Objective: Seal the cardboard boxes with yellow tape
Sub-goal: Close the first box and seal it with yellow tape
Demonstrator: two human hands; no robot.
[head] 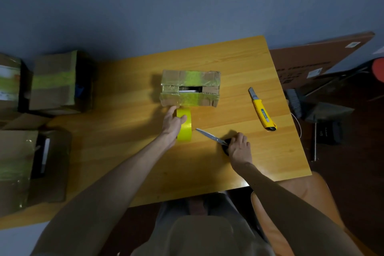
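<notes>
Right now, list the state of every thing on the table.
box: taped across, slot in top open.
tape roll: upright, gripped by left hand, strip joined to box.
scissors: flat on table, blades shut, right hand grips handles.
knife: lying flat, untouched.
side box: taped across.
</notes>
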